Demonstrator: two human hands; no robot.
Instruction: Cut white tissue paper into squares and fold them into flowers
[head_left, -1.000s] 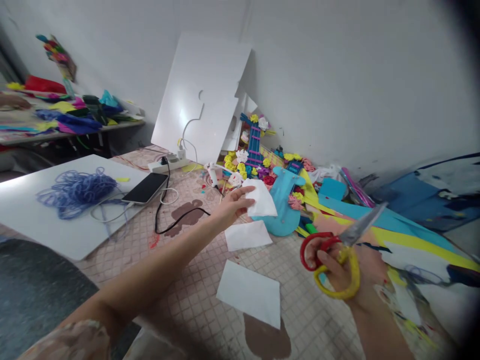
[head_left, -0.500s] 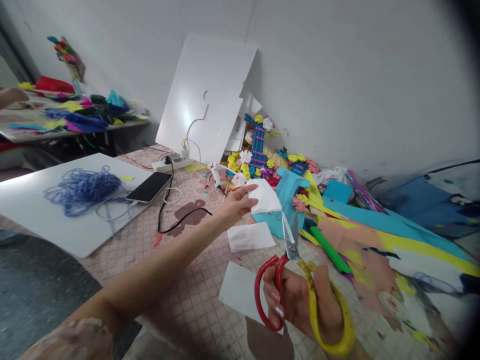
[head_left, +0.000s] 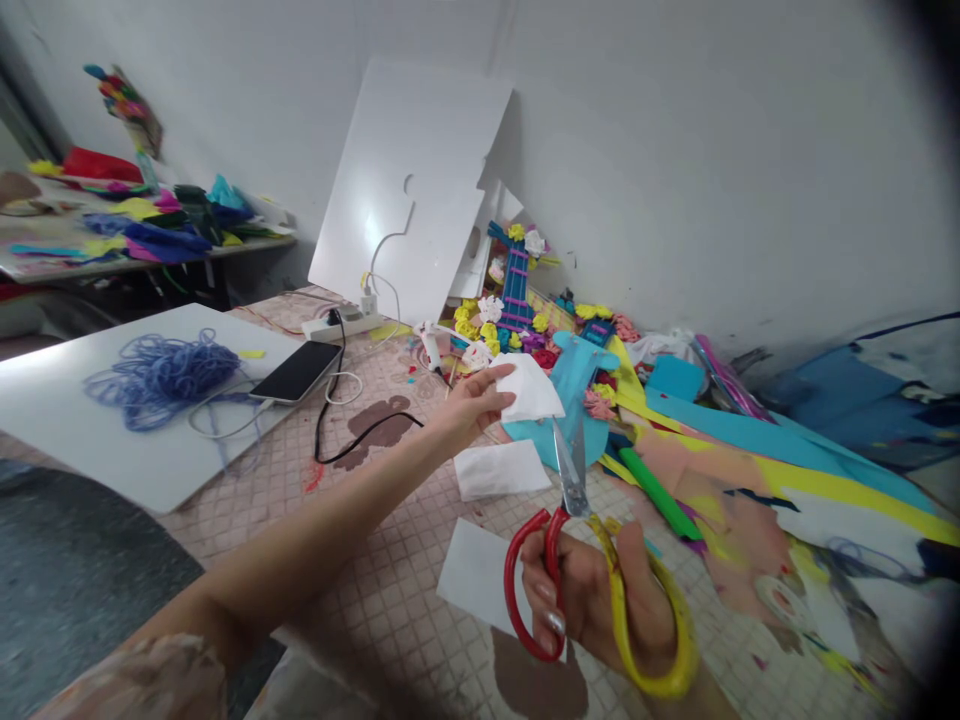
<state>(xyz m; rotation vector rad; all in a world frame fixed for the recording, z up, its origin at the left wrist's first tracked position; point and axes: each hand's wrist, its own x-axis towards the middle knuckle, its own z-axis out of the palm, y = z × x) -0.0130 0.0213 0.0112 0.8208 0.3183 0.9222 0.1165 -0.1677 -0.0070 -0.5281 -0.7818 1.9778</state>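
My left hand (head_left: 480, 398) pinches a small piece of white paper (head_left: 529, 390) between thumb and fingers, above the table. My right hand (head_left: 592, 600) grips scissors (head_left: 574, 490) with one red and one yellow handle, fingers and thumb through the loops. The blades stand slightly apart and point up, their tips at the lower right corner of the held paper; whether they touch it I cannot tell. Below the left hand lies a folded white piece (head_left: 501, 470), and nearer me a flat white sheet (head_left: 480, 575). A light-blue cutout (head_left: 576, 380) lies behind the blades.
On the left, a white board (head_left: 172, 450) bears blue yarn (head_left: 161, 375) and a phone (head_left: 296, 372) with cables. A glue gun (head_left: 430, 345) stands near a power strip (head_left: 341, 327). Paper flowers, a green tube (head_left: 660, 493) and coloured scraps crowd the right. Another table stands far left.
The scissors have shifted slightly left. A thin white strip seen between the blades no longer shows there. My left hand keeps holding the paper in nearly the same place.
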